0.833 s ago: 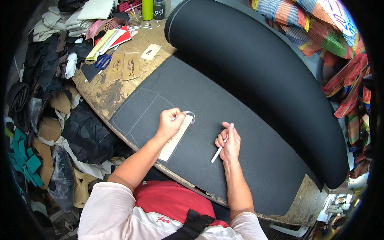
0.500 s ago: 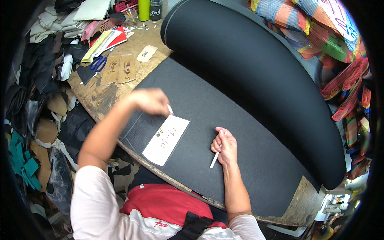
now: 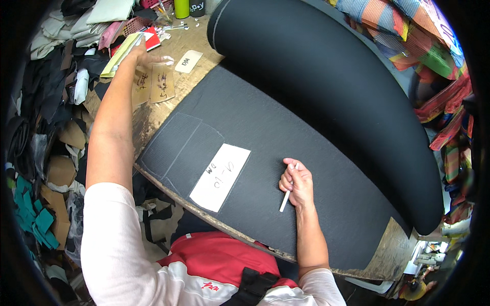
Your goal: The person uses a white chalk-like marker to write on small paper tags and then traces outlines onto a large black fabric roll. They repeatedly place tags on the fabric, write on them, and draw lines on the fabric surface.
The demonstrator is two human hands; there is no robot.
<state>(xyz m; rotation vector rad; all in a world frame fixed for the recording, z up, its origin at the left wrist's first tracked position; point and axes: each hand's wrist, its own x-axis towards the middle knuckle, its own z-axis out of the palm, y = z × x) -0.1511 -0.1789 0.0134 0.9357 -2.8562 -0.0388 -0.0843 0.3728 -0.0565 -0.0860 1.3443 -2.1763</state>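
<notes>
The right hand (image 3: pixel 298 183) grips one white stick (image 3: pixel 285 202), right of one white card (image 3: pixel 220 178); left hand's (image 3: pixel 142 56) grip unclear.

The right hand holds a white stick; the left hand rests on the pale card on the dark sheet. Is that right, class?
Not the left hand: the head view shows it off the pale card, by the yellow paper. The right hand holds a white stick, and the card lies on the dark sheet.
</notes>
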